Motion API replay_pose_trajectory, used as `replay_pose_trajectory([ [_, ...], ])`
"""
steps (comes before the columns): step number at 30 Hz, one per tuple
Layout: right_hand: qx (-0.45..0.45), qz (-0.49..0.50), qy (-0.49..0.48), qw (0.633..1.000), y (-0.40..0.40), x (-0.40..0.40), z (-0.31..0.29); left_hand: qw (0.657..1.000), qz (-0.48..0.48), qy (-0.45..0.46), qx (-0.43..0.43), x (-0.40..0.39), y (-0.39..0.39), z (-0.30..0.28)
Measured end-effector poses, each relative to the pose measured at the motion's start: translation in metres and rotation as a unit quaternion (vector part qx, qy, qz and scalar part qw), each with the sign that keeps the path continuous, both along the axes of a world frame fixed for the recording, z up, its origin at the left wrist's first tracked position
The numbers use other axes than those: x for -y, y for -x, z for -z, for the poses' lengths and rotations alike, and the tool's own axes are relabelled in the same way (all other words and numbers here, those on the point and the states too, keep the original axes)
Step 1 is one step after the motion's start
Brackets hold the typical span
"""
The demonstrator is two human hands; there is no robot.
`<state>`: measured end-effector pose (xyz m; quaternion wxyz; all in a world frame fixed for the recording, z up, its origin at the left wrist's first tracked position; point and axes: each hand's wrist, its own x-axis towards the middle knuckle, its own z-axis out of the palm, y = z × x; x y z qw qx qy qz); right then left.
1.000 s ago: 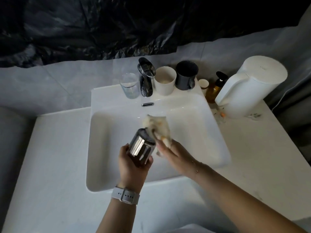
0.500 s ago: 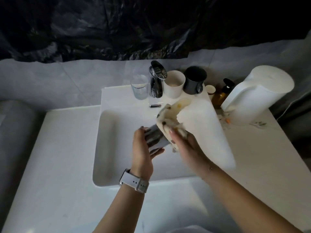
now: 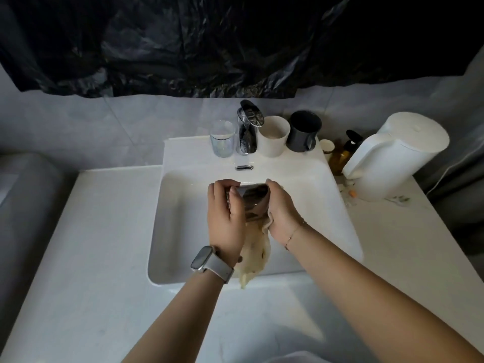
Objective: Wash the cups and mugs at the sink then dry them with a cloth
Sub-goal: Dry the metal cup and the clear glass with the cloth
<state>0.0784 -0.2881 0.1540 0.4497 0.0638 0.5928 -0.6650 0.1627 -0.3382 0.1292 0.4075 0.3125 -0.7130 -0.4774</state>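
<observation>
White countertop [image 3: 86, 258] carries a white rectangular sink [image 3: 183, 231]; grey wall tiles behind, black plastic sheeting [image 3: 235, 43] hung above them.

Back ledge of sink, left to right: clear glass [image 3: 222, 138] with some water in it, just beside chrome faucet [image 3: 248, 131]; white cup [image 3: 273, 136] touching or nearly touching the faucet's right side; dark mug [image 3: 303, 131], handle toward the camera.

Over the basin: left hand [image 3: 225, 218], watch [image 3: 209, 262] on the wrist, fingers curled round the left side of a metal cup [image 3: 252, 203]. Cup is held between both hands above the basin, tilted. Right hand [image 3: 281, 209], thin bracelet on the wrist, fingers curled round the cup's right side, with a cream cloth [image 3: 255, 254] pressed between palm and cup. Cloth's loose end hangs down between the wrists, past the sink's front rim. Cannot tell how much of the cup the cloth covers.

Right of the sink, on the counter: small cream-lidded jar [image 3: 327, 146], amber pump bottle [image 3: 343, 153] just beside it, then a large white kettle [image 3: 395, 155]. Small scraps lie on the counter near the kettle's base.
</observation>
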Motion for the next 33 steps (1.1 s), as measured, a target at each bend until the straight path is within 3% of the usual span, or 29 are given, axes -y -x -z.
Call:
replay_pose_trajectory([
  [4,-0.231,0.027,0.037,0.972,-0.015,-0.006,0.002,0.968,-0.025,-0.248,0.040,0.004,0.011,-0.015],
  [7,-0.463,-0.030,0.042,0.885,-0.015,-0.015,0.014,0.904,0.002,-0.425,0.049,0.006,0.009,-0.027],
  [9,-0.554,-0.092,0.049,0.826,-0.005,-0.020,0.022,0.846,0.010,-0.532,0.024,0.003,0.008,-0.031],
  [11,-0.539,-0.099,0.073,0.833,0.001,-0.022,0.024,0.820,0.002,-0.573,0.005,-0.004,0.008,-0.033],
  [13,-0.446,-0.062,0.105,0.887,0.001,-0.023,0.020,0.854,-0.006,-0.521,0.012,-0.010,0.012,-0.030],
  [16,-0.293,-0.039,0.046,0.954,-0.003,-0.009,0.010,0.950,-0.043,-0.304,0.048,-0.006,0.010,-0.015],
  [18,-0.217,-0.054,-0.009,0.975,-0.005,-0.001,0.006,0.983,-0.032,-0.164,0.072,0.001,0.000,-0.009],
  [22,-0.070,-0.101,-0.060,0.991,0.000,0.000,0.004,0.994,0.042,0.071,0.078,0.008,-0.016,-0.010],
  [24,-0.065,-0.124,-0.069,0.988,0.002,0.001,0.005,0.991,0.050,0.109,0.064,0.014,-0.021,-0.009],
  [26,-0.122,-0.144,-0.084,0.979,0.003,0.005,0.006,0.996,0.028,0.079,0.033,0.016,-0.024,-0.010],
  [28,-0.172,-0.182,-0.089,0.964,0.002,0.002,0.005,0.998,-0.028,-0.049,-0.013,0.014,-0.026,-0.013],
  [31,-0.209,-0.202,-0.066,0.955,0.003,-0.015,-0.006,0.933,-0.084,-0.341,-0.077,0.018,-0.025,-0.019],
  [33,-0.232,-0.157,-0.026,0.960,0.002,-0.033,-0.016,0.901,-0.083,-0.420,-0.070,0.023,-0.028,-0.019],
])
